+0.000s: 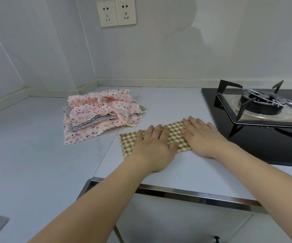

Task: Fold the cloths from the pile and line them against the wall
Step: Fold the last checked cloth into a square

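Head view of a pale kitchen countertop (36, 155) set in a corner. A green-and-cream checked cloth (174, 133) lies as a narrow strip near the front of the counter, running obliquely from lower left to upper right, between the pile and the stove. The left hand (155, 146) lies palm down on the strip's left and middle part, fingers straight and together; the right hand (202, 136) lies palm down on its right end, fingers likewise extended — neither hand grasps anything, both press flat on the fabric. The two hands sit just beside each other, with a band of checked cloth showing between them.

Behind and to the left, a loose pile of cloths (99, 114) rests on the counter: pink-speckled pieces on top and at the bottom, a grey one (89, 122) between them, edges scalloped — the stack is uneven and rumpled. It lies apart from the tiled wall (159, 50).

At right, a black gas stove (260, 109) with a burner and pan support. A double wall socket (116, 12) is mounted above the corner.
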The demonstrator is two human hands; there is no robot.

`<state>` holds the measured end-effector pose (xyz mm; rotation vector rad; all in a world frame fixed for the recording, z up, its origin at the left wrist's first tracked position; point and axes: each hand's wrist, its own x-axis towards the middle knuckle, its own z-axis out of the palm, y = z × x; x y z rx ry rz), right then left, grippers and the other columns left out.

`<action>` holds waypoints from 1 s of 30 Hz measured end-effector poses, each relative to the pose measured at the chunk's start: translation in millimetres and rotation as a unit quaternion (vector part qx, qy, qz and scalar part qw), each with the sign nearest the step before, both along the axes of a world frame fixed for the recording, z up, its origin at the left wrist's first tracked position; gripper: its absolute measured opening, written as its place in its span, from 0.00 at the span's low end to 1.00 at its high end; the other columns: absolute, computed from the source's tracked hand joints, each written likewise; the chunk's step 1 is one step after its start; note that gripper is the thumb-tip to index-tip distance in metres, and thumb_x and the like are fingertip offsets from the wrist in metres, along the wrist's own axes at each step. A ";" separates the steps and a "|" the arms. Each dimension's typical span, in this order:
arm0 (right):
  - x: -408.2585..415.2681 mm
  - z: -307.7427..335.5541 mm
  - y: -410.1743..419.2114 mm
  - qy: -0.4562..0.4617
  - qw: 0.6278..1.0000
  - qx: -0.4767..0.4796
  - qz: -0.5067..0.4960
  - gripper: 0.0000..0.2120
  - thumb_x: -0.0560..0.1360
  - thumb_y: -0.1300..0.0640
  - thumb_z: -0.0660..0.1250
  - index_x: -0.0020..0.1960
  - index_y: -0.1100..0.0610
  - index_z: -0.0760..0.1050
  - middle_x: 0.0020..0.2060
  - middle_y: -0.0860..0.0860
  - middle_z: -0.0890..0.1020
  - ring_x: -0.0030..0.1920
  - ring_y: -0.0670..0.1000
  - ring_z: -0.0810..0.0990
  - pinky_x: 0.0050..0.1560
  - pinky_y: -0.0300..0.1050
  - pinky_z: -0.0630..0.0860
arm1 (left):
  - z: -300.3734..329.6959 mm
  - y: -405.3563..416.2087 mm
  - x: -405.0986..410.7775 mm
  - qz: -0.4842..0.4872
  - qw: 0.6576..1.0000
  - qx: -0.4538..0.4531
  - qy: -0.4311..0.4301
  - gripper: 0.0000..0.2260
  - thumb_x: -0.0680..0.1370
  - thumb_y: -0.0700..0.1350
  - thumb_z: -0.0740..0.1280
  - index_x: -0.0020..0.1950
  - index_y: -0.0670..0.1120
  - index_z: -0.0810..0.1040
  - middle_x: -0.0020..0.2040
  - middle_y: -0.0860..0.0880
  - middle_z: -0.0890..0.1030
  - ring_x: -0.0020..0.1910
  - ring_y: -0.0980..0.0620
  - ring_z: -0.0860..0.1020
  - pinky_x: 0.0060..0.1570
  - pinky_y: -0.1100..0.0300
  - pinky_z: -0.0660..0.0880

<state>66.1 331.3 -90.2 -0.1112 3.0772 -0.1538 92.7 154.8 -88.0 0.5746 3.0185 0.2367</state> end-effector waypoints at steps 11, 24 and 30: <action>1.7 4.8 -7.0 0.055 0.997 0.008 -0.058 0.26 0.82 0.45 0.45 0.78 0.50 0.48 0.78 0.52 0.45 0.77 0.57 0.43 0.73 0.62 0.38 | 4.1 -107.3 9.1 0.015 0.999 -0.014 -0.031 0.34 0.75 0.60 0.39 0.80 0.48 0.48 0.80 0.50 0.48 0.78 0.50 0.47 0.76 0.54 0.47; 121.5 1.5 -99.2 0.274 0.926 0.018 0.260 0.21 0.67 0.36 0.67 0.43 0.53 0.70 0.41 0.48 0.74 0.42 0.51 0.74 0.40 0.47 0.72 | 48.0 -120.7 55.4 0.012 0.990 -0.036 -0.139 0.34 0.74 0.46 0.61 0.78 0.54 0.51 0.72 0.55 0.57 0.72 0.51 0.52 0.67 0.49 0.61; 132.6 15.2 -88.2 0.235 0.924 -0.064 0.296 0.10 0.77 0.46 0.58 0.42 0.51 0.71 0.38 0.44 0.74 0.39 0.49 0.74 0.38 0.45 0.72 | 37.2 -149.3 77.4 -0.026 0.997 0.049 -0.054 0.24 0.74 0.52 0.69 0.69 0.54 0.67 0.63 0.56 0.64 0.62 0.54 0.60 0.64 0.53 0.66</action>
